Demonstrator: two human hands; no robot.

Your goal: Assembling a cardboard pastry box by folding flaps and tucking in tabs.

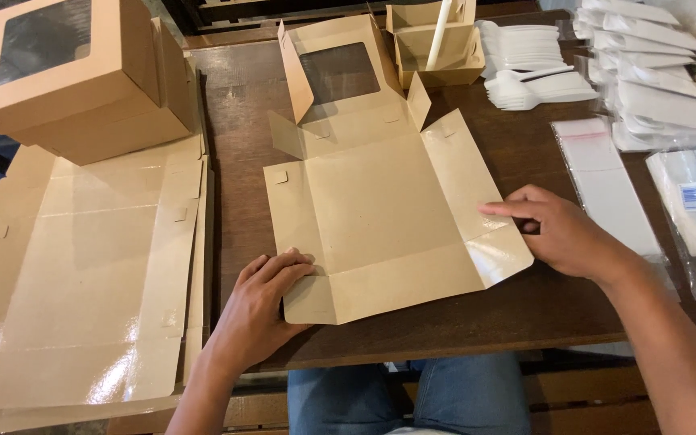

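Pressing flat carton (380,217), left hand (263,294), right hand (561,234)

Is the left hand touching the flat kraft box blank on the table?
Touching. The head view shows the left hand with fingers pressed flat on the near-left corner flap of the unfolded box blank, no gap visible.

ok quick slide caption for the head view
Both hands, left and right, press the corners of a flat kraft window-box blank on a dark wooden table.
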